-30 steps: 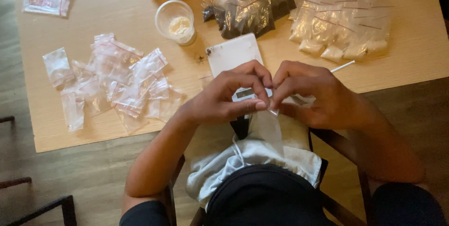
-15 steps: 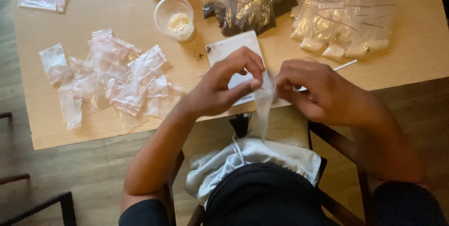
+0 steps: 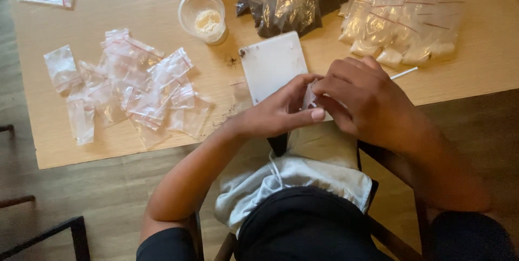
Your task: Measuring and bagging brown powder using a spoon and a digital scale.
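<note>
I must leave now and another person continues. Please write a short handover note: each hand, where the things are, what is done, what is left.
Left hand and right hand: both pinch one small clear bag at the table edge, over the white tile.
Empty bags: loose pile on the left.
Cup with pale powder: behind the tile.
Done: filled pale bags far right, dark bags beside them.
Left: whether the held bag is filled or sealed cannot be seen; the empty pile looks unfilled.
</note>
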